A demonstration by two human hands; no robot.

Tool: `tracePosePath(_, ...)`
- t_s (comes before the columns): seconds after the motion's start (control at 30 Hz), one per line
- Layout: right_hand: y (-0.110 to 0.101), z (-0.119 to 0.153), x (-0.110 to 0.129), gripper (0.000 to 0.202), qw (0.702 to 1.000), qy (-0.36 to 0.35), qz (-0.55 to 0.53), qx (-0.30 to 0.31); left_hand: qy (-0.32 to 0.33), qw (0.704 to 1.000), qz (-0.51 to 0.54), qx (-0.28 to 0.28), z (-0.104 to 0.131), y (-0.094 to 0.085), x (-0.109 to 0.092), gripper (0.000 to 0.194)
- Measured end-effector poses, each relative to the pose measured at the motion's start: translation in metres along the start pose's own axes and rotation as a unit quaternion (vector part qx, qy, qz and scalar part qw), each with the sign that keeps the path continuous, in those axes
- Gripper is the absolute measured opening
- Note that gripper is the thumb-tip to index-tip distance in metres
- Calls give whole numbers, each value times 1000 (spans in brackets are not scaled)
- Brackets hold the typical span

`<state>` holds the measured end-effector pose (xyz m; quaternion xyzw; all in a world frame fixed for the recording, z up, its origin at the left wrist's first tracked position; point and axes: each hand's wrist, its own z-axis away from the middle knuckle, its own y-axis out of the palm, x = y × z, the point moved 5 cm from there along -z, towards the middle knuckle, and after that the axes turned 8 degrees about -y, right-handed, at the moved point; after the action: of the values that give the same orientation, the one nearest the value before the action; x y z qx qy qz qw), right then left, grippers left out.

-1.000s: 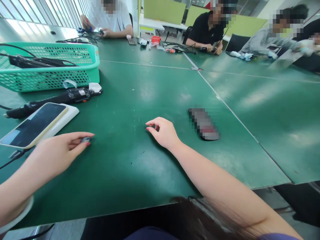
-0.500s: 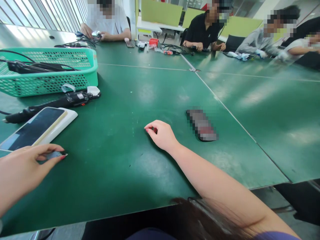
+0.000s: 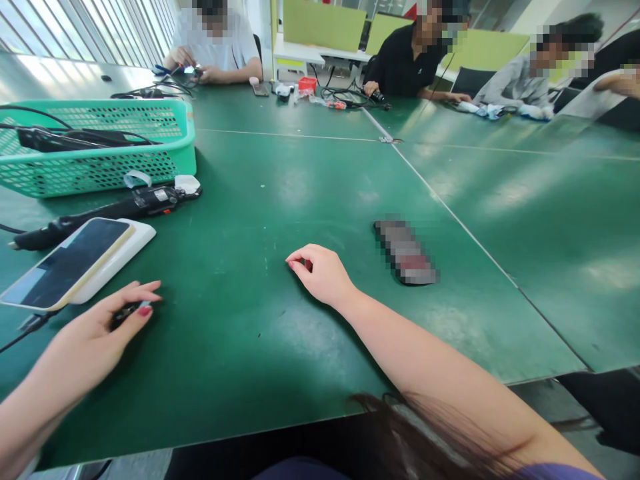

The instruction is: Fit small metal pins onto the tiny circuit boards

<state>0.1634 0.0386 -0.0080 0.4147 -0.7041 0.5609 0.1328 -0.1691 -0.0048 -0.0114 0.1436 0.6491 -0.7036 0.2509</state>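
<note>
My left hand (image 3: 103,337) is closed around a small dark-and-grey object (image 3: 123,315), mostly hidden by the fingers, with the thumb pressing against it. It hovers low over the green table, beside a phone (image 3: 70,257) lying on a white slab (image 3: 135,243). A black cable (image 3: 33,323) runs from the phone's near end. Out in the middle of the table rests my right hand (image 3: 323,273), its thumb and forefinger pinched together; whether anything is between them I cannot make out. To its right lies a dark flat object (image 3: 405,253), blurred out.
A green plastic basket (image 3: 187,150) holding black corded tools stands at the left. In front of it lies a black corded tool (image 3: 145,200) with a white tip. Across the table (image 3: 280,373) several people sit with cables, a red box (image 3: 307,84) and small items.
My left hand has moved right, away from the phone, with the small object in it, and its fingers have shifted. The phone's cable now shows. My right hand has barely moved.
</note>
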Motion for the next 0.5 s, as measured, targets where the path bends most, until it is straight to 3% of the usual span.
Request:
tracePosePath(0.1,2,1,1,15,1000,-2,1,5,23,994,70,82,2,24,-49,25)
tracePosePath(0.2,3,1,1,15,1000,-7,9,10,69,979,147,124,-2,49,-98,21)
tracePosePath(0.3,2,-1,0,17,1000,-7,21,16,86,926,296,218,-8,74,-138,17)
tracePosePath(0.4,-2,-1,-4,22,999,9,27,22,56,861,436,256,-15,86,-156,14)
tracePosePath(0.5,-4,0,-4,21,999,20,26,36,23,831,498,246,-19,86,-153,15)
